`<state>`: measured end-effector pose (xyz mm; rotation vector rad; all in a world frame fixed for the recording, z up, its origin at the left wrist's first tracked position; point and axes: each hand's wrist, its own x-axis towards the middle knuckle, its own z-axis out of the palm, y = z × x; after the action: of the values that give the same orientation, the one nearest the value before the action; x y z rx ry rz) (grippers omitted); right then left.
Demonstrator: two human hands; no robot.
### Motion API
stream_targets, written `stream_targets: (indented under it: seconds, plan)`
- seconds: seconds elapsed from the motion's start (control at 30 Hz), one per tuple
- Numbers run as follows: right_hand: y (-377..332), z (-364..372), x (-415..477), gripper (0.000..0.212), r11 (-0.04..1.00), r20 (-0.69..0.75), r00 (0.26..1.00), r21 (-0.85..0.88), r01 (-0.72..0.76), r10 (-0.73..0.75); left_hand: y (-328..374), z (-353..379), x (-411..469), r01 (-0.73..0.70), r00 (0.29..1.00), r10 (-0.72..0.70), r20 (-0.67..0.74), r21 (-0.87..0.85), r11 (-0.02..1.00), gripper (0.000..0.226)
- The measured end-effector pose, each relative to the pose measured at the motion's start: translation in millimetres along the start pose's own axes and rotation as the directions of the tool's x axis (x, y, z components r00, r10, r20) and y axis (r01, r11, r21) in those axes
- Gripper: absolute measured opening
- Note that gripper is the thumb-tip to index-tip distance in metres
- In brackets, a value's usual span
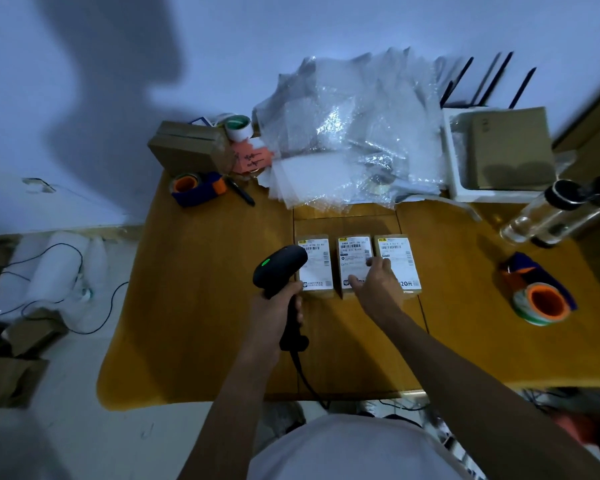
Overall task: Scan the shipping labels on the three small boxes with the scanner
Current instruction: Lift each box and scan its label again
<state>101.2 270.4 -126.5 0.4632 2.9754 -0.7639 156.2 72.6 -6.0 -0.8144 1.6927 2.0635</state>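
Three small cardboard boxes with white shipping labels lie side by side on the wooden table: the left box (pixel 316 268), the middle box (pixel 353 261) and the right box (pixel 400 254). My left hand (pixel 278 306) grips the handle of a black scanner (pixel 278 268), whose head with a green light hovers just left of the left box. My right hand (pixel 378 282) rests with spread fingers across the middle and right boxes, covering part of their labels.
Two tape dispensers sit at the back left (pixel 196 188) and the right (pixel 537 294). Bubble wrap (pixel 354 133) is piled at the back, beside a white bin (pixel 456 168) with a carton. A clear bottle (pixel 548 213) lies at the right. The scanner cable (pixel 305 375) runs off the front edge.
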Motion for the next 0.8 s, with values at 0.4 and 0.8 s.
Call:
stream_targets:
  seconds: [0.4, 0.8]
  plan:
    - [-10, -6, 27, 0.102, 0.97, 0.198, 0.971, -0.228, -0.088, 0.134, -2, -4, 1, 0.013, 1.0, -0.013, 0.008, 0.019, 1.0, 0.013]
    - [-22, 2, 27, 0.098, 0.955, 0.203, 0.966, -0.28, -0.101, 0.162, -7, -4, 2, 0.022, 1.0, -0.022, 0.008, 0.018, 1.0, 0.014]
